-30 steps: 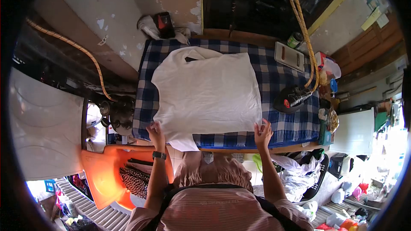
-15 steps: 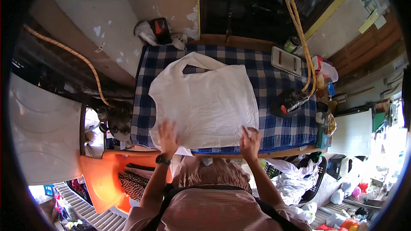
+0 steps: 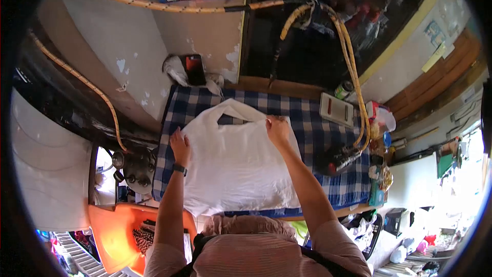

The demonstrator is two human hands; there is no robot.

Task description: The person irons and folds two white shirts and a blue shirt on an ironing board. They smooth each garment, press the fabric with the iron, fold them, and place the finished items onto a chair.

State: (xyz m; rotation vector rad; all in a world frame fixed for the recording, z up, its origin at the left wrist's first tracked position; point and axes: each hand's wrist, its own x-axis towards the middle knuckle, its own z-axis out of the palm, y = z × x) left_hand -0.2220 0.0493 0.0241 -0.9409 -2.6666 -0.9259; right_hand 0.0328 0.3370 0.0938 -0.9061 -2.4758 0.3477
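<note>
A white shirt (image 3: 238, 166) lies spread on a blue-and-white checked cloth (image 3: 335, 190), its neck opening toward the far side. My left hand (image 3: 180, 147) rests at the shirt's left edge with its fingers stretched out. At the far right corner of the shirt, my right hand (image 3: 278, 130) has its fingers curled down and gathered on the fabric. To the right of the shirt, a dark iron (image 3: 335, 161) with a cord stands on the checked cloth.
A flat pale tray (image 3: 336, 109) lies at the far right, and a phone (image 3: 195, 70) stands at the far left. Yellow hoses (image 3: 348, 46) hang overhead down to the iron. An orange chair (image 3: 110, 236) holding folded cloth is at near left.
Both hands have moved from the shirt's near edge to its far part, the right one farther. My view has tilted up, so the table appears lower.
</note>
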